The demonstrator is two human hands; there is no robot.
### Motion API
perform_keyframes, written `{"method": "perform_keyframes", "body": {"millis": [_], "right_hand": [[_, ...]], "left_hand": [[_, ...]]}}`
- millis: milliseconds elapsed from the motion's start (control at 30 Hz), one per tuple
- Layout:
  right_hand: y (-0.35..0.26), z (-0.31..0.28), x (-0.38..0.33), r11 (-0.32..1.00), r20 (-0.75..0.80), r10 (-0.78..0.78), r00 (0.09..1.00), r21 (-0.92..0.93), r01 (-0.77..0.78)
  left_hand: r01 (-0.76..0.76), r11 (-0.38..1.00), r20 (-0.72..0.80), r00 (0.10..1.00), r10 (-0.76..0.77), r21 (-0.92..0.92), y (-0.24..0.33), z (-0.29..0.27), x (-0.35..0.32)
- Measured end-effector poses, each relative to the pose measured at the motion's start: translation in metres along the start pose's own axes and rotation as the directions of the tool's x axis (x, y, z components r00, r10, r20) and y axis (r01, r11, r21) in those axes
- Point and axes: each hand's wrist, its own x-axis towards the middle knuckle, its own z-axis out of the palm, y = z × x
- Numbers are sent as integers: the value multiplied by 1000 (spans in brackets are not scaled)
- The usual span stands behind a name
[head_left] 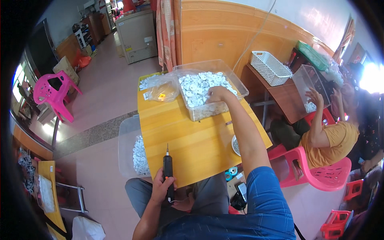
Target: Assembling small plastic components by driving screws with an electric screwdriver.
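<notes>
My left hand (160, 187) is wrapped around a black electric screwdriver (168, 170), its thin bit pointing up and away over the near edge of the yellow table (182, 150). My right arm stretches across the table to a clear plastic bin (208, 113) heaped with small white round parts (196, 85). Over the right side of that heap, my right hand (219, 94) is closed with its fingers bent down. What the fingertips hold, if anything, is hidden. A small white bowl of tiny metal pieces (236, 145) stands beside my right forearm.
A clear plastic bag (162, 88) lies left of the bin. On the floor to the left is another clear tub (128, 154) of white parts. To the right, a person in a yellow shirt (334, 142) sits on a pink chair (324, 172) near a brown table (276, 98).
</notes>
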Motion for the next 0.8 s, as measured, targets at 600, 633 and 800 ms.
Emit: {"method": "perform_keyframes", "body": {"millis": [600,633,800], "right_hand": [[-6,5,-14,987,-394,105,913,153,-47],[-8,5,-14,987,-390,96,916,155,-38],[-8,7,-15,953,-627,122,769,289,85]], "left_hand": [[-1,999,-26,1000,2,39,3,4,0],[-1,999,-37,999,2,40,4,4,-1],[11,999,-45,999,-9,44,7,5,-2]]}}
